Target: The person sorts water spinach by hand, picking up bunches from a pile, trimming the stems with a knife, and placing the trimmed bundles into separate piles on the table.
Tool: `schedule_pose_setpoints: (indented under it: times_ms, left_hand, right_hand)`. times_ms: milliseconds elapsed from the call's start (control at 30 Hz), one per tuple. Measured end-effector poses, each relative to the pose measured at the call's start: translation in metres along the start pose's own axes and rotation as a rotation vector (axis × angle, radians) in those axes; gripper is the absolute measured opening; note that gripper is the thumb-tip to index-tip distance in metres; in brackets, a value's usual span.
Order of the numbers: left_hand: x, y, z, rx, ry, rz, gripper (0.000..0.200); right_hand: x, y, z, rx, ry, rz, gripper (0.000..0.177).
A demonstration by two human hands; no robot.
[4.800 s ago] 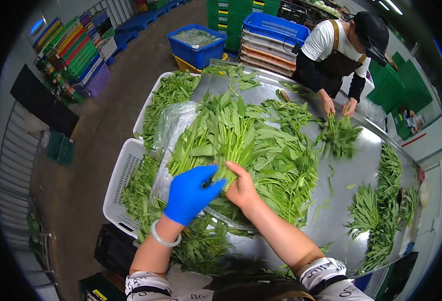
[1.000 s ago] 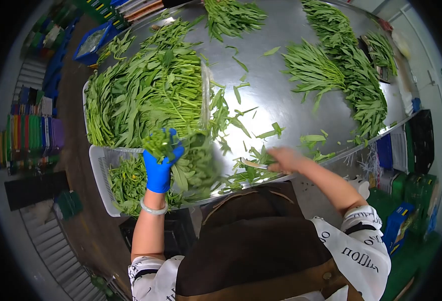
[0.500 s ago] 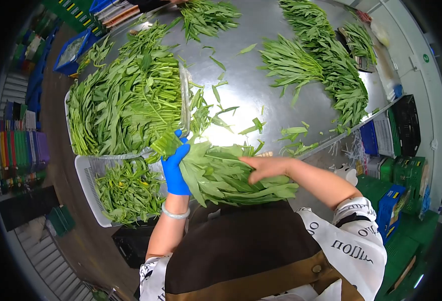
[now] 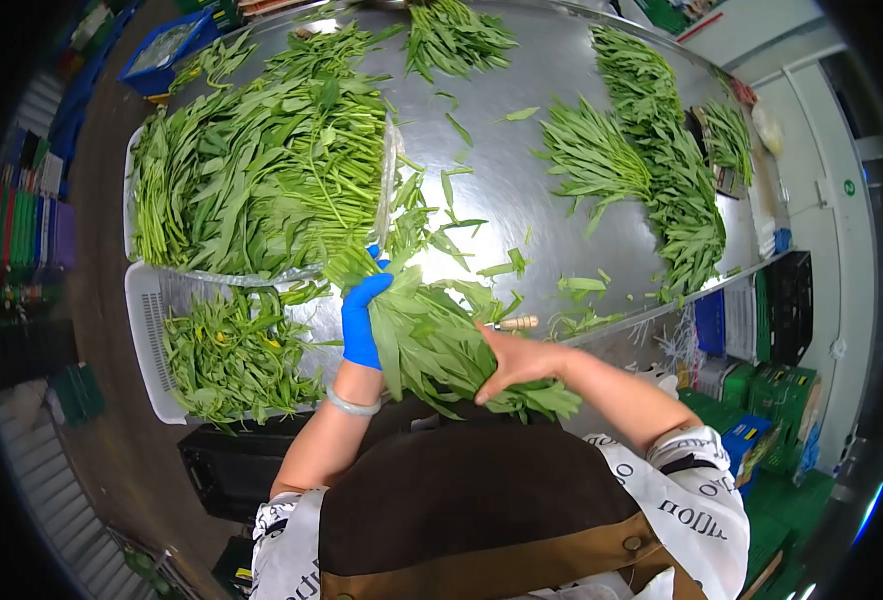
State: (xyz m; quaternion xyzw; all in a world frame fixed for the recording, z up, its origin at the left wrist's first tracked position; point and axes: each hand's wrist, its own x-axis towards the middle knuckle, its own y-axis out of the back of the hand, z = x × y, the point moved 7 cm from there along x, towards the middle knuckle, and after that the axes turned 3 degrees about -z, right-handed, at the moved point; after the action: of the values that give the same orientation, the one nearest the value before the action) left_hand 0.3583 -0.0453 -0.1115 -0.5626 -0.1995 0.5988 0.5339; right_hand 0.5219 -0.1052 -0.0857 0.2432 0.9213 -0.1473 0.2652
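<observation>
A bunch of leafy greens (image 4: 426, 330) lies across the front of my body, its cut stems pointing up and left. My left hand (image 4: 364, 318), in a blue glove, is wrapped round the stem end. My bare right hand (image 4: 514, 360) rests over the leafy end, thumb and fingers spread apart on the leaves. Beyond the right fingers, a wooden handle (image 4: 514, 323) lies at the table's near edge. Left of the bunch, a large crate (image 4: 131, 200) is heaped with greens, and a lower white basket (image 4: 161, 370) holds loose leaves.
The metal table (image 4: 511, 190) carries scattered leaves, a fanned bunch (image 4: 591, 155) and a long row of greens (image 4: 676, 170) at the right. Another bunch (image 4: 451, 40) lies at the far edge. A blue crate (image 4: 169, 52) stands far left; green crates (image 4: 776, 410) stand right.
My right hand has shifted down along the leaves. The bunch now hangs lower at its leafy end. The view has turned slightly, and the wooden handle shows more fully.
</observation>
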Motion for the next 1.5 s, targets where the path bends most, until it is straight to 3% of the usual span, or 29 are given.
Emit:
schedule_pose_setpoints:
  times_ms: [100,200,300,333,367,433,467,533,567,600,667,767,800,833,867,933,1033,1100,1133,1233,1267,1300,1367,1467,1500]
  left_hand:
    - [0.003,0.019,-0.007,-0.021,0.023,0.009,0.053]
    - [-0.004,0.027,-0.005,-0.032,0.217,-0.119,0.056]
    - [-0.007,0.056,-0.005,0.186,0.281,-0.248,0.060]
    - [-0.006,0.062,-0.012,0.273,0.303,-0.265,0.061]
    - [-0.006,0.072,-0.022,0.361,0.328,-0.281,0.061]
    - [0.016,0.145,-0.083,0.174,0.466,-0.301,0.063]
    - [0.013,0.156,-0.096,0.233,0.494,-0.355,0.056]
    - [0.008,0.137,-0.105,0.061,0.567,-0.313,0.041]
    - [0.005,0.129,-0.105,0.169,0.544,-0.325,0.039]
    - [0.006,0.120,-0.104,0.276,0.524,-0.337,0.038]
    - [0.009,0.112,-0.095,0.479,0.425,-0.390,0.034]
    - [0.017,0.130,-0.075,0.743,0.466,-0.294,0.029]
    - [0.019,0.144,-0.061,0.630,0.378,-0.160,0.027]
    - [0.034,0.177,-0.044,1.067,0.253,-0.120,0.030]
    - [0.029,0.188,-0.021,0.584,0.320,0.043,0.036]
    - [0.021,0.178,0.020,0.313,0.061,0.242,0.021]
    - [0.001,0.082,0.017,0.501,0.165,-0.172,0.033]
    - [-0.001,0.063,-0.013,0.720,0.178,-0.309,0.038]
    - [0.006,0.044,-0.011,1.122,-0.206,-0.455,0.037]
    - [0.017,0.059,-0.012,0.553,0.043,-0.005,0.032]
    - [0.012,0.066,0.013,0.656,-0.034,0.125,0.025]
    - [0.016,0.095,0.029,0.558,-0.100,0.205,0.025]
    - [0.006,0.101,0.054,0.404,-0.051,0.240,0.023]
    - [-0.002,0.050,0.023,0.812,0.127,-0.170,0.029]
    - [-0.009,0.016,0.007,0.976,-0.039,-0.432,0.027]
  right_hand:
    - [0.013,-0.015,0.013,-0.054,0.121,0.140,0.108]
    - [0.003,0.009,0.012,-0.198,-0.100,0.332,0.096]
    - [-0.010,0.033,-0.009,-0.319,-0.020,0.466,0.083]
    - [-0.007,0.039,-0.002,-0.292,0.122,0.500,0.076]
    - [0.001,0.050,0.024,-0.458,-0.095,0.509,0.075]
    - [0.008,0.077,0.071,-0.778,-0.535,0.517,0.071]
    - [0.006,0.081,0.078,-0.729,-0.449,0.558,0.070]
    - [0.003,0.076,0.056,-0.612,-0.135,0.576,0.072]
    - [-0.003,0.065,0.047,-0.528,0.003,0.579,0.073]
    - [-0.008,0.062,0.043,-0.647,-0.279,0.546,0.077]
    - [-0.014,0.063,0.030,-0.762,-0.334,0.555,0.079]
    - [-0.035,0.074,0.004,-0.813,-0.387,0.585,0.084]
    - [-0.047,0.077,-0.004,-0.847,-0.393,0.608,0.085]
    - [-0.058,0.079,-0.012,-0.878,-0.399,0.635,0.086]
    - [-0.067,0.077,-0.021,-0.933,-0.349,0.630,0.089]
    - [-0.080,0.071,-0.034,-0.964,-0.329,0.637,0.089]
    - [-0.078,0.058,-0.035,-1.056,-0.186,0.647,0.090]
    - [-0.062,0.042,-0.038,-1.138,-0.076,0.625,0.091]
    - [-0.055,0.038,-0.036,-1.147,-0.077,0.588,0.091]
    - [-0.065,0.045,-0.036,-1.067,-0.119,0.723,0.090]
    - [-0.070,0.047,-0.038,-1.100,-0.099,0.756,0.089]
    - [-0.080,0.050,-0.039,-1.128,-0.081,0.792,0.088]
    - [-0.094,0.050,-0.039,-1.177,-0.050,0.860,0.087]
    - [-0.083,0.035,-0.049,-1.280,0.001,0.808,0.089]
    - [-0.075,0.031,-0.051,-1.331,0.013,0.774,0.090]
